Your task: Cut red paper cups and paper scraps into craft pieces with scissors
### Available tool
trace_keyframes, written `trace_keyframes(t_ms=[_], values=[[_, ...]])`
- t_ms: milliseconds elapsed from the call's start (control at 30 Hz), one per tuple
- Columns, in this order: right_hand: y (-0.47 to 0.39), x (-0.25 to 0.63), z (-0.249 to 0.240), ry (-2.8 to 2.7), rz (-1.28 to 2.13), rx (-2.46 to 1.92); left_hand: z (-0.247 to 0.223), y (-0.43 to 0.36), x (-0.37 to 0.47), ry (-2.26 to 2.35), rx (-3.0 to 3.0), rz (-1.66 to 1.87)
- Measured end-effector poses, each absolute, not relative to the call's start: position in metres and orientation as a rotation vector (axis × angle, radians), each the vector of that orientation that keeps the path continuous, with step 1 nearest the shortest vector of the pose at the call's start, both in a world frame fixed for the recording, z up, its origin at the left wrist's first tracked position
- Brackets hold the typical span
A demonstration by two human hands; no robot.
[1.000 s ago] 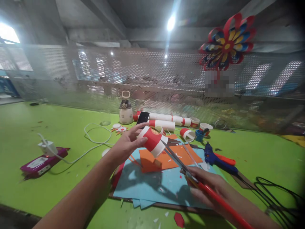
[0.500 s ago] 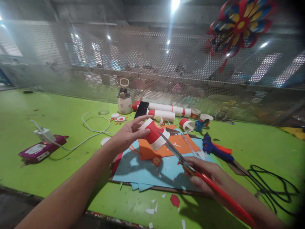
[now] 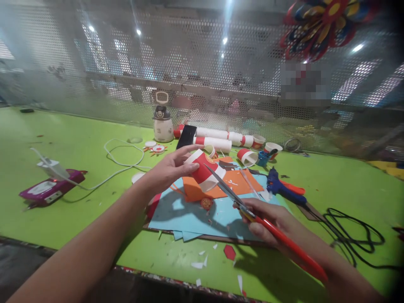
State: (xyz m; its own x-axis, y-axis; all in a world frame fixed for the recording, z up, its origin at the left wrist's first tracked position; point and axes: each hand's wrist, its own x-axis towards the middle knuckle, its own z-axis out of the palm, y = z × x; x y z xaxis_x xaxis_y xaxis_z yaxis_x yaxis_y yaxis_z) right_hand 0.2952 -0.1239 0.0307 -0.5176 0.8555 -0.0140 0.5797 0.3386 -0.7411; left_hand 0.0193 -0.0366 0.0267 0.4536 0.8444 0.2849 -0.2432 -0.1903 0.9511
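A: What do the hands have?

B: The left hand [image 3: 176,166] grips a red-and-white paper cup [image 3: 202,173], thumb along its side. The right hand [image 3: 265,219] is closed around the red-handled scissors [image 3: 229,191]

A: And where exactly is the cup?

B: Tilted in the air between the two hands, above the orange paper [image 3: 217,192]. The scissors point across its side; I can't tell whether they touch it

A: What lies underneath?

B: The orange paper rests on a light-blue sheet [image 3: 186,221], and a round red-and-gold piece [image 3: 206,204] sits at the orange edge. Nearer the front of the green table [image 3: 91,223] are a red hexagon [image 3: 229,252] and some white scraps [image 3: 198,265]

A: Off to the sides?

B: On the right, a blue glue gun [image 3: 285,191] with black cord [image 3: 350,227] looping beyond it. On the left, a purple power strip [image 3: 50,188] with a white charger [image 3: 53,169] plugged in

A: And at the back?

B: A second cup [image 3: 248,157] on its side, white-and-red tubes [image 3: 217,144], a dark phone [image 3: 187,136] by their left ends, then an upright bottle [image 3: 163,129]. Behind everything stands a perforated panel [image 3: 135,63]
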Motion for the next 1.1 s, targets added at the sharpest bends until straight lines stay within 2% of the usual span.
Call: trace_keyframes(t_ms=[233, 367, 533, 733, 933, 1100], values=[[-0.122, 0.295, 0.031, -2.304, 0.926, -1.294, 0.027, -0.037, 0.021, 0.582, 1.415, 1.118], [-0.125, 0.296, 0.035, -2.287, 0.841, -1.381, 0.033, -0.033, 0.019, 0.581, 1.294, 1.291], [-0.115, 0.298, 0.026, -2.217, 0.51, -1.687, 0.035, -0.02, 0.009, 0.668, 1.085, 1.542], [-0.097, 0.306, -0.005, -2.297, 0.162, -1.923, 0.03, -0.017, 0.011, 0.679, 0.986, 1.511], [-0.105, 0.299, 0.01, -2.58, -0.155, -1.785, 0.031, -0.022, 0.015, 0.653, 1.084, 1.463], [-0.096, 0.259, 0.015, -2.831, -0.305, -1.337, 0.029, -0.024, 0.017, 0.648, 1.105, 1.41]])
